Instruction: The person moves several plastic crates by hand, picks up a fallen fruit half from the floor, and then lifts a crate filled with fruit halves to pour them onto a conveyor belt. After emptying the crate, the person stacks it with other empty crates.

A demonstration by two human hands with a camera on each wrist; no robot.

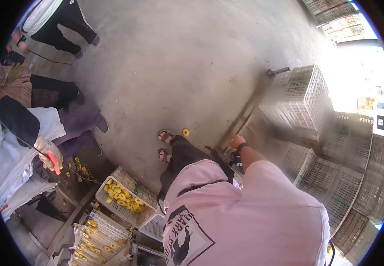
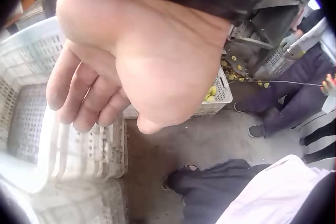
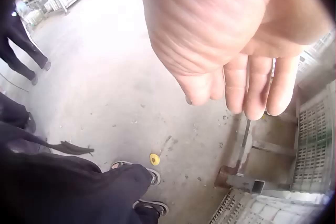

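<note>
My left hand (image 2: pixel 142 66) hangs with its palm in sight and its fingers loosely bent, holding nothing. In the left wrist view its fingertips overlap the side of a stack of white plastic crates (image 2: pixel 84 150). The head view does not show this hand. My right hand (image 3: pixel 231 40) has relaxed fingers pointing down and holds nothing. In the head view it is out at my right side, with a dark band at the wrist, near a metal frame (image 1: pixel 245 122) low on the floor. A yellow round piece (image 1: pixel 186 132) lies on the floor by my sandalled feet.
White crates (image 1: pixel 305 97) are stacked to my right. At lower left, a crate (image 1: pixel 145 193) holds yellow ring-like pieces, beside a rack (image 1: pixel 99 235) with more. Several people are at left, one wearing a glove (image 1: pixel 48 153) with something red at it. A thin dark cord (image 1: pixel 19 137) crosses there.
</note>
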